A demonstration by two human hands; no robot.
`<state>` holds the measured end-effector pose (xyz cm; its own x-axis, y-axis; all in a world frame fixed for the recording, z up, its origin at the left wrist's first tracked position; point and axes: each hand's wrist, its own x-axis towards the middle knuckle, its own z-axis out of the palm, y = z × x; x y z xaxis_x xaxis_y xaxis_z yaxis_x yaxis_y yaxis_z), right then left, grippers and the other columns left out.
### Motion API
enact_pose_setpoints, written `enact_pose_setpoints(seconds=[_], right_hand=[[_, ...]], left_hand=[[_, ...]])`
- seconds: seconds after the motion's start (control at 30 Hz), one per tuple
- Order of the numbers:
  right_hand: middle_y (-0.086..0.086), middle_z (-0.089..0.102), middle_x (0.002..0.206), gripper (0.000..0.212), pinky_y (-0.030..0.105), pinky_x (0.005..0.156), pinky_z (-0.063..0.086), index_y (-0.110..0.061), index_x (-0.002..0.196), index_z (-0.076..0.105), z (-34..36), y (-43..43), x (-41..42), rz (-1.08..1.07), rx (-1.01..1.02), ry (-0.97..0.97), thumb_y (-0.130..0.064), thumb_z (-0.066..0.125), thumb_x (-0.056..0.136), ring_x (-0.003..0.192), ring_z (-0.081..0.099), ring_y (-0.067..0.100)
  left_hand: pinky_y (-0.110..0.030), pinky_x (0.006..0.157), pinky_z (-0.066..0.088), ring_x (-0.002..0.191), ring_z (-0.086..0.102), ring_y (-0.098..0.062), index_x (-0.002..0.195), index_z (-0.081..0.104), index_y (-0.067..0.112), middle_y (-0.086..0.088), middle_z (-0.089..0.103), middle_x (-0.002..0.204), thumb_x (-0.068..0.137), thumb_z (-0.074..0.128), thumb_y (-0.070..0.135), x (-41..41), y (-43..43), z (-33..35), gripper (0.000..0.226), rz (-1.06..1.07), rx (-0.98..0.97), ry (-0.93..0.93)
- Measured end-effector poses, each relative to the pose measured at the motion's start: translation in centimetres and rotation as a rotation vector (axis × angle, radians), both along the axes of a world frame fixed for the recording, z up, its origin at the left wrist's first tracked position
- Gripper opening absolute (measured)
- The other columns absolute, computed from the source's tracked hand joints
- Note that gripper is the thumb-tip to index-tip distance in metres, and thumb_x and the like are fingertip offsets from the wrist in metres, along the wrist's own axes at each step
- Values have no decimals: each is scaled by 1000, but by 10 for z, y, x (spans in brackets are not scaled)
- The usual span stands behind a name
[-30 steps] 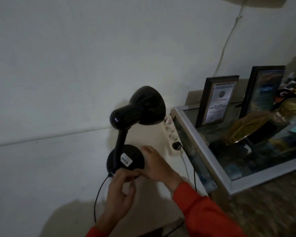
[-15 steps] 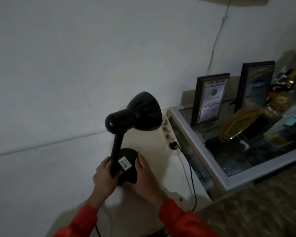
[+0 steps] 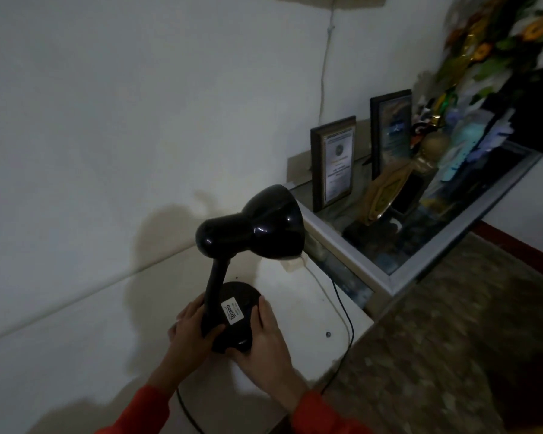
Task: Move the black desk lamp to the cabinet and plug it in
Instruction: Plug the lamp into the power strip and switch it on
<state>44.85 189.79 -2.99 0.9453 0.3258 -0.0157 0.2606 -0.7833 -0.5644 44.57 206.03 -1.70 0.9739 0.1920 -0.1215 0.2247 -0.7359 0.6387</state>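
The black desk lamp (image 3: 251, 236) stands upright on the white cabinet top (image 3: 298, 305), its shade tilted toward the right and its round base bearing a white sticker. My left hand (image 3: 192, 330) wraps the stem and left side of the base. My right hand (image 3: 264, 343) cups the base's right and front edge. The lamp's black cord (image 3: 185, 408) drops off the cabinet's front between my red sleeves. A white power strip (image 3: 292, 264) lies on the cabinet behind the shade, mostly hidden by it.
A glass display case with a silver frame (image 3: 386, 277) adjoins the cabinet on the right, holding two framed certificates (image 3: 336, 161) and ornaments. Another black cord (image 3: 345, 317) runs from the strip over the cabinet edge. A white cable (image 3: 325, 57) climbs the wall. Patterned floor lies below right.
The lamp has come down from being held up in front of the wall to standing on the cabinet top. Both hands have shifted to grip the base from either side.
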Motion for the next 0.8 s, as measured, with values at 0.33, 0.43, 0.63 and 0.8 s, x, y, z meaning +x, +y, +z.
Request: enact_pose_setpoints(seconds=[0.33, 0.43, 0.63, 0.8], right_hand=[[13, -3, 160, 100, 29, 120, 11, -3, 148, 6, 14, 1, -20, -105, 28, 24, -47, 64, 80, 147, 1, 24], [13, -2, 160, 101, 27, 118, 11, -3, 148, 7, 14, -1, -23, -129, 42, 32, -47, 66, 78, 147, 2, 24], [10, 6, 160, 100, 23, 114, 13, -9, 148, 13, 14, -3, -24, -164, 62, 49, -42, 69, 73, 145, 12, 23], [12, 26, 154, 72, 27, 116, 17, -13, 142, 34, 18, -4, -26, -215, 127, 25, -32, 60, 78, 142, 22, 26]], left_hand=[[-54, 107, 36, 130, 43, -36, 135, 48, 17, -13, 43, 145, 67, 51, 55, 2, 7, 0, 78, -155, -48, -35], [-52, 107, 36, 131, 41, -34, 135, 48, 20, -10, 44, 145, 59, 37, 67, 1, 6, -2, 89, -179, -8, -59], [-49, 111, 29, 135, 36, -30, 138, 42, 28, -5, 37, 150, 70, 47, 55, 2, 6, -6, 73, -206, 14, -3], [-47, 111, 28, 134, 36, -30, 136, 44, 27, -4, 39, 149, 74, 56, 51, 4, 6, 0, 68, -203, -7, 28]])
